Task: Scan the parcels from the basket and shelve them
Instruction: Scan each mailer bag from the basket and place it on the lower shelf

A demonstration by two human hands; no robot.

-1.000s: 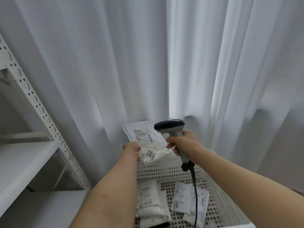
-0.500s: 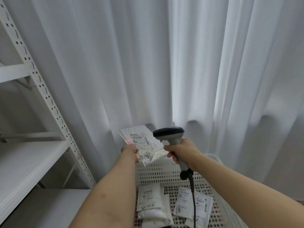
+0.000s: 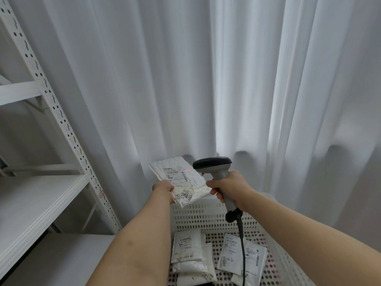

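My left hand (image 3: 164,189) grips a crumpled white parcel (image 3: 181,178) by its lower left corner and holds it label-up above the basket. A red scan dot lies on the label's upper right. My right hand (image 3: 231,187) grips the handle of a grey barcode scanner (image 3: 214,167), whose black head points at the parcel from the right. Its black cable hangs down into the white perforated basket (image 3: 206,215). Several white parcels (image 3: 187,247) lie in the basket below my arms.
A white metal shelf rack (image 3: 61,120) with perforated posts stands at the left. Its middle board (image 3: 31,203) and lower board (image 3: 68,256) show bare surfaces. White curtains (image 3: 206,79) hang behind the basket.
The view has tilted left and up, showing more of the rack. The red scan dot has moved from the label's left edge to its upper right. Both hands keep their grips.
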